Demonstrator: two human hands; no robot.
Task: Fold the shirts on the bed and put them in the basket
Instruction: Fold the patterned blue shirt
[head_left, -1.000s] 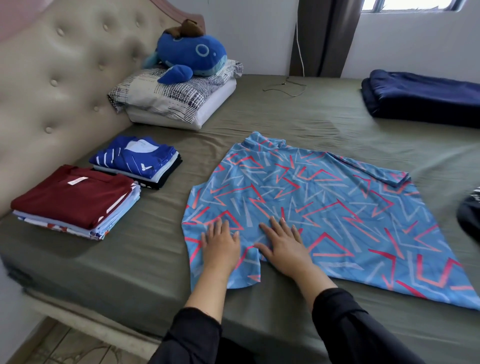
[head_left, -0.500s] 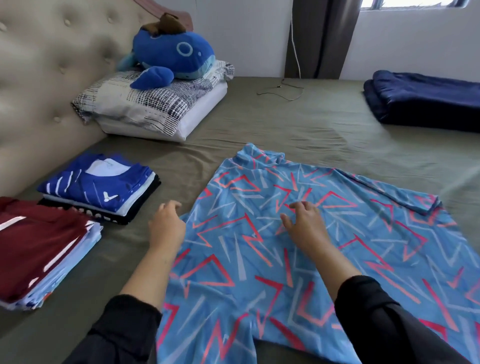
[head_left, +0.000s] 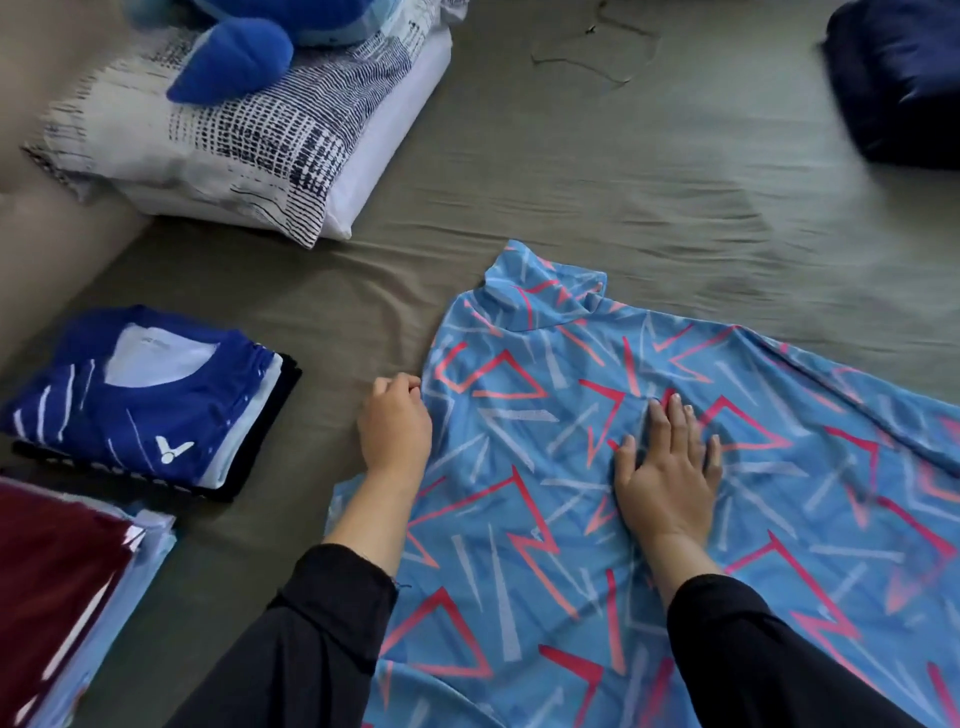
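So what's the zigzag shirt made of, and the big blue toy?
The zigzag shirt looks like thin, smooth, slightly shiny sports fabric, probably polyester: it lies flat with soft ripples. The blue toy looks like fuzzy plush, matte and rounded as if stuffed.

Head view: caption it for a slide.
Left hand pinches the patterned shirt's edge; right hand presses it flat.

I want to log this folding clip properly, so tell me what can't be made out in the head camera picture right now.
- Basket: nowhere in the head view, so its place is unknown.
- Left hand: its fingers curl at the patterned blue shirt edge; the hand's back hides whether they pinch it.
- Maroon stack: cut off by the left and bottom edges.
- Dark blue bundle: blurred, cut by the right edge.
- Plush toy: cut by the top edge.
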